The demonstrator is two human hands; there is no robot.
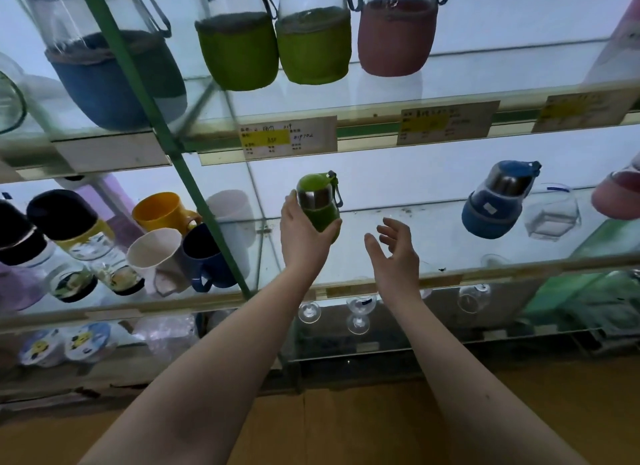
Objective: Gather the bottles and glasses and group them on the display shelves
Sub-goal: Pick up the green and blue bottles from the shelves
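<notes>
The left hand (304, 232) grips a small green sleeved bottle with steel collar (317, 203) over the middle glass shelf (398, 257); the right hand (394, 250) hangs open, holding nothing; a blue sleeved bottle (495, 205) stands well apart at right, so I judge the grouping is unfinished.

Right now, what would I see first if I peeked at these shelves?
First the small green bottle, gripped by the left hand at the middle glass shelf, with the right hand open beside it. Above, green-sleeved bottles and a pink-sleeved bottle stand side by side.

Backlit shelves glow bright; edges warp, price labels perhaps too blurred.
</notes>
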